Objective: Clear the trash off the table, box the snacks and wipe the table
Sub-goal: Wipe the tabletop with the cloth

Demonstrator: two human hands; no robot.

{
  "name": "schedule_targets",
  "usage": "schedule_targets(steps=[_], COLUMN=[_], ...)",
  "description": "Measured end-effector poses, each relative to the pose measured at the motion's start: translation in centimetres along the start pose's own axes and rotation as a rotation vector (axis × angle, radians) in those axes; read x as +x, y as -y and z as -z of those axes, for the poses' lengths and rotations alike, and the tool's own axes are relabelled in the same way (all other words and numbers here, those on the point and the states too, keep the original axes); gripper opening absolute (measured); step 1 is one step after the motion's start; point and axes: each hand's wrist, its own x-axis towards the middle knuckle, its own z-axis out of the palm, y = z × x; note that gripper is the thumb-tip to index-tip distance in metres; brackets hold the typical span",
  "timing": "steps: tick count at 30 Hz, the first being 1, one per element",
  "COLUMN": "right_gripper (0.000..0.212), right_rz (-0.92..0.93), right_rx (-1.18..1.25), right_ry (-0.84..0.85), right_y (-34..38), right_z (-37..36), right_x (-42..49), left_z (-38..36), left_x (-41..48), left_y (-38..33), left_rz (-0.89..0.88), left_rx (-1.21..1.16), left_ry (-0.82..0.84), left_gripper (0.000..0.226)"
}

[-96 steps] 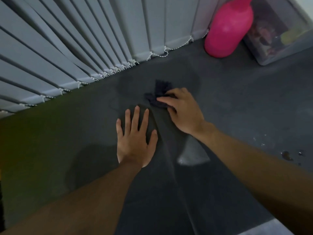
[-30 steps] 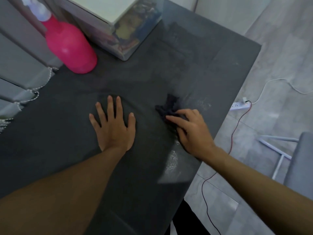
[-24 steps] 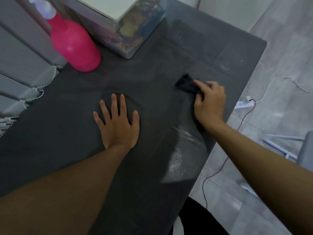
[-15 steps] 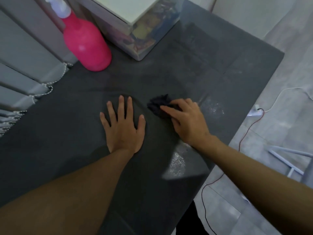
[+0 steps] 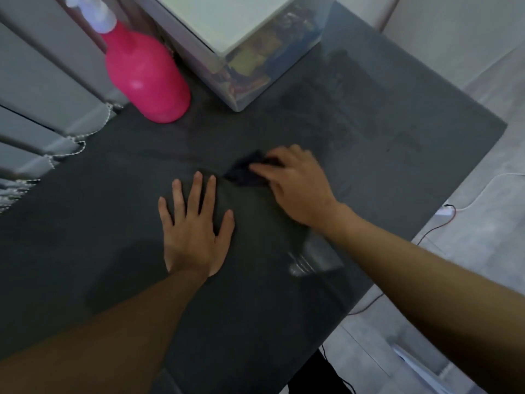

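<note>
Head view looks down on a dark cloth [image 5: 243, 172], bunched on the table [image 5: 383, 166] near its middle. The right hand [image 5: 297, 187] lies on the cloth's right side, thumb stretched across the top and fingers curled over the far edge, gripping it against the surface; the hand is blurred, so I cannot tell how each finger sits. The left hand [image 5: 196, 231] is just beside the cloth, nearer the person, palm flat on the table with fingers straight and spread; its fingertips stop just short of the cloth. Both forearms reach in from the bottom edge.

The table is dark grey, with dull streaks across its far right part and a bright wet patch [image 5: 309, 260] under the right forearm. At the far side stands a pink bottle [image 5: 147, 78] with a white spray head, upright, well apart from the hands. Just right of it is a clear box [image 5: 255, 66] with a white lid, colourful packets showing through its wall. Grey blinds [image 5: 42, 81] hang along the table's left edge, a bead chain at their feet. To the right, a pale floor [image 5: 468, 251] carries a red wire [image 5: 434, 227] and a white one.
</note>
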Motion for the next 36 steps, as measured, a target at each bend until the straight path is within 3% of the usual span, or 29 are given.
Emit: schedule_targets(steps=[4, 6, 8, 12, 13, 19, 21, 24, 27, 29, 32, 34, 36], right_gripper=[0.045, 0.046, 0.046, 0.041, 0.040, 0.046, 0.045, 0.041, 0.038, 0.038, 0.041, 0.042, 0.040], right_rz=[-0.574, -0.692, -0.546, 0.011, 0.042, -0.552, -0.493, -0.244, -0.067, -0.212, -0.626, -0.624, -0.424], right_rx=[-0.036, -0.031, -0.010, 0.038, 0.011, 0.007, 0.015, 0.048, 0.018, 0.021, 0.062, 0.039, 0.059], right_ry=[-0.152, -0.136, -0.088, 0.095, 0.100, -0.157, -0.165, -0.080, -0.007, -0.128, -0.306, -0.276, -0.181], right_y=[-4.2, -3.0, -0.5, 1.2, 0.2, -4.1, -2.3, -0.1, -1.8, -4.1, -4.7, -2.6, -0.5], right_z=[1.0, 0.8, 0.2, -0.7, -0.5, 1.0, 0.8, 0.8, 1.9, 2.5, 2.9, 2.7, 2.7], right_x=[4.8, 5.9, 5.6, 3.8, 4.1, 3.5, 1.4, -2.7, -4.9, -5.5, -6.3, -7.4, -9.4], left_z=[0.1, 0.1, 0.1, 0.1, 0.1, -0.1, -0.1, -0.2, -0.3, -0.3, -0.1, 0.0, 0.2], left_x=[0.0, 0.1, 0.1, 0.1, 0.0, 0.1, 0.1, 0.0, 0.0, -0.1, -0.1, -0.1, -0.1], left_y=[0.0, 0.1, 0.1, 0.0, 0.0, 0.1, 0.1, 0.1, 0.1, 0.1, -0.1, -0.3, -0.4], left_rz=[-0.001, -0.001, 0.004, 0.010, 0.009, -0.003, -0.005, -0.011, -0.028, -0.039, -0.063, -0.081, -0.082], left_rx=[-0.023, -0.022, -0.023, -0.025, -0.027, -0.027, -0.026, -0.026, -0.039, -0.042, -0.032, -0.029, -0.030], left_ry=[0.007, 0.004, 0.004, 0.007, 0.006, -0.009, -0.013, -0.020, -0.031, -0.038, -0.042, -0.036, -0.031], left_gripper=[0.072, 0.072, 0.072, 0.072, 0.072, 0.072, 0.072, 0.072, 0.071, 0.071, 0.068, 0.064, 0.062])
